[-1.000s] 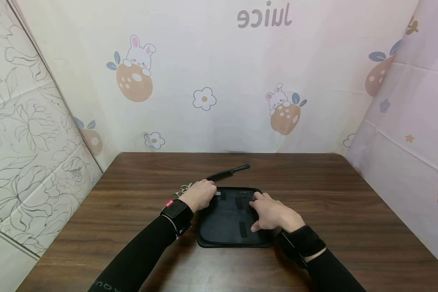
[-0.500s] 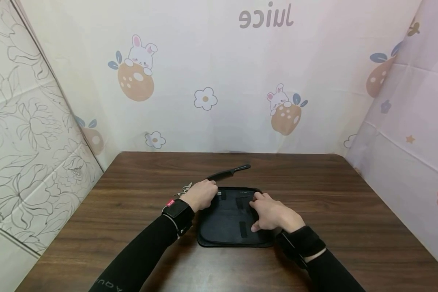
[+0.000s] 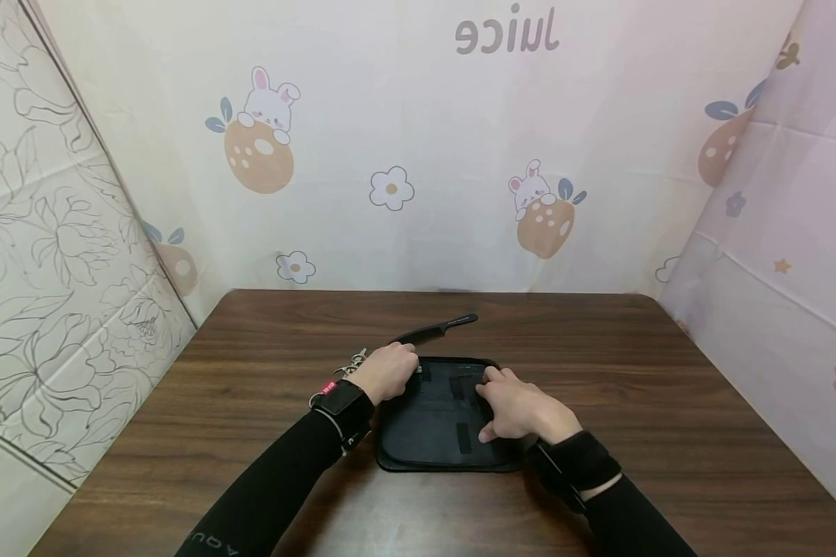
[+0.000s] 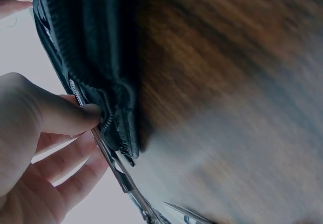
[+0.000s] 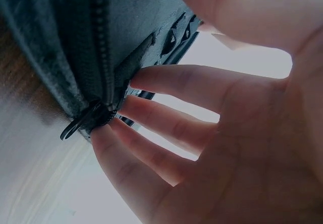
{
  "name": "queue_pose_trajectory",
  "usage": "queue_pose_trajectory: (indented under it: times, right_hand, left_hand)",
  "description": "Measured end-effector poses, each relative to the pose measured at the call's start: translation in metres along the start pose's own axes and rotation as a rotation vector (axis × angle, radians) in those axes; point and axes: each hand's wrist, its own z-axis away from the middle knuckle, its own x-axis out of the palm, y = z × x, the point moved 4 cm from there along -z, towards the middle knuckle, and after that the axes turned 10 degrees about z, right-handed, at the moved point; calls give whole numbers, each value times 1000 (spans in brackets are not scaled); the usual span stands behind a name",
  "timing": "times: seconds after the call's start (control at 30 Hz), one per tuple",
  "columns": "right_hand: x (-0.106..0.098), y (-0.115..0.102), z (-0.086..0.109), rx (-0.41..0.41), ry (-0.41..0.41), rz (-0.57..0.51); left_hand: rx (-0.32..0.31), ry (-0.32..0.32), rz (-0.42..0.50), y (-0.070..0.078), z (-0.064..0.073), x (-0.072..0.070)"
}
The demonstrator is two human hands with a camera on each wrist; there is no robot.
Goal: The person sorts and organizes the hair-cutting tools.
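Observation:
A black zip case (image 3: 425, 433) lies on the table with dark straps on its upper face. My left hand (image 3: 386, 371) is at its far left corner. In the left wrist view, thumb and fingers pinch thinning scissors (image 4: 120, 173), whose toothed blade lies along the case's edge. Part of that blade is hidden by the fingers. A second pair of scissors (image 4: 186, 213) shows below them. My right hand (image 3: 522, 406) rests on the case's right side with fingers spread; in the right wrist view its fingertips touch the case near a zipper pull (image 5: 78, 123).
Behind the case lies a black comb (image 3: 432, 331), its handle pointing right. Metal finger rings (image 3: 354, 363) show left of the left hand. The brown wooden table (image 3: 634, 387) ends at a printed curtain (image 3: 460, 116) at the back.
My left hand has shifted slightly to the right with the scissors, and less of the metal tip shows past its fingers. The right hand and the case stay where they were.

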Motion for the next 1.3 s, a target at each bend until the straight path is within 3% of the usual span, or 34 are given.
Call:
queue_pose_trajectory:
  times: [0.47, 0.77, 1.03, 1.3]
  right_hand:
    - [2, 0, 0, 6, -2, -11]
    - [1, -1, 0, 0, 7, -17]
    - [0, -1, 1, 4, 8, -13]
    - [2, -1, 1, 5, 8, -19]
  left_hand:
    - [-26, -9, -28, 2, -5, 5]
    - [26, 39, -18, 1, -6, 7]
    - [-23, 10, 4, 4, -7, 4]
    - [-28, 20, 62, 4, -5, 2]
